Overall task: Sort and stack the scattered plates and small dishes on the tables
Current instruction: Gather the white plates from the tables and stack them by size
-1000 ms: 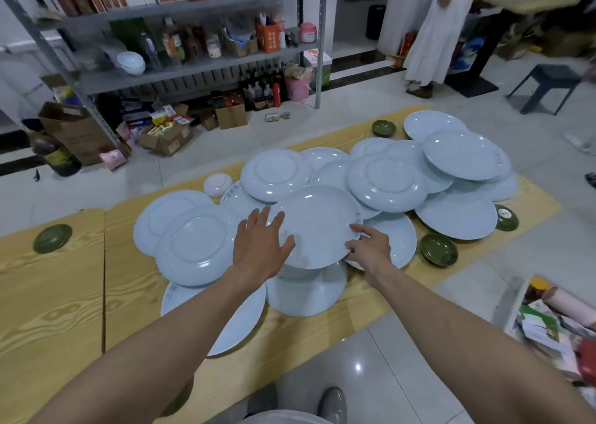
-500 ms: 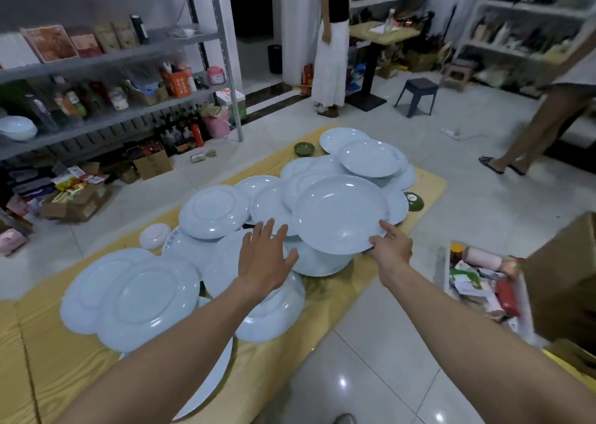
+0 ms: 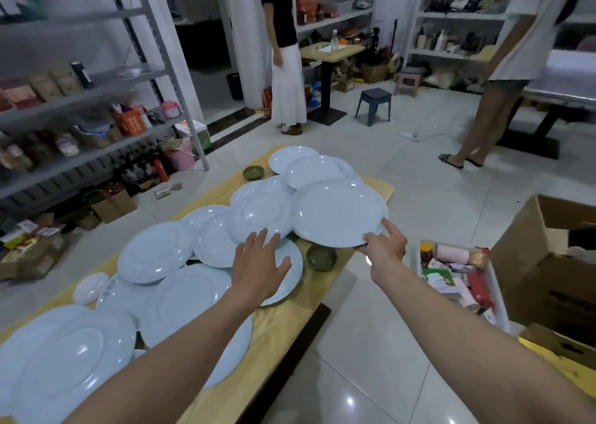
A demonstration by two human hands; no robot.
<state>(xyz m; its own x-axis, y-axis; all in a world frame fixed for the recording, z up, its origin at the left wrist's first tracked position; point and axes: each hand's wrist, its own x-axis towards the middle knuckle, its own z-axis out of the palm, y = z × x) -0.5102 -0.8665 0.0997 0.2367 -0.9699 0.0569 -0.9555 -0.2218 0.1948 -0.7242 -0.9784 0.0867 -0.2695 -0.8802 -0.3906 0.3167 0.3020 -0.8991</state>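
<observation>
While left hand (image 3: 261, 262) wide over glossy plates (image 3: 154, 252), right hand (image 3: 383, 246) tight on round plate (image 3: 335, 212).

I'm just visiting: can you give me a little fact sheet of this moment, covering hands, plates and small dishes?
Right hand: pinches the rim of a large pale blue round plate, held over other plates.
Left hand: open, fingers spread over overlapping pale blue plates.
Small dishes: near dark green bowl, far dark green bowl, small white dish.
Surface: light wooden table.

Overlapping plates (image 3: 154, 252) crowd the table (image 3: 277, 333); front edge bare
</observation>
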